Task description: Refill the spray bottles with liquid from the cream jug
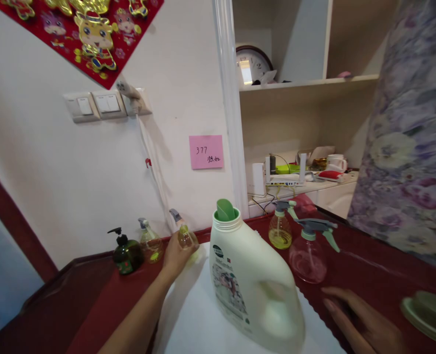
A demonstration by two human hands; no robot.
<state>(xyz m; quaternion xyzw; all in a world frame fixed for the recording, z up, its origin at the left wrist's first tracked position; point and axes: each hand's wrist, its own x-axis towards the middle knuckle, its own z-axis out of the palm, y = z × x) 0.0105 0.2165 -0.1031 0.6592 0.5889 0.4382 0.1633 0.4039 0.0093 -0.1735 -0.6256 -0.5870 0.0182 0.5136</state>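
Nearest the camera, the left forearm (135,317) reaches over a white cloth (181,314) laid on a red table cover (380,268). The left hand (175,258) has its fingers (183,248) curled shut around a small, slightly tilted spray bottle (184,237) holding a little yellow-green liquid. Just left of those fingers stand a clear pump bottle (150,243) and, further left, a dark green pump bottle (127,254). Just right of them, a large white detergent jug (253,280) with a green spout (226,210) sits on the cloth. Further right, beyond the jug, stand a trigger sprayer with yellow liquid (280,228) and a larger, pink-tinted trigger sprayer (308,260). The right hand (361,319) rests on the red cover, its fingers (345,302) open and holding nothing. Right of those fingers lies a green oval object (430,317), and floral fabric (406,147) hangs above it.
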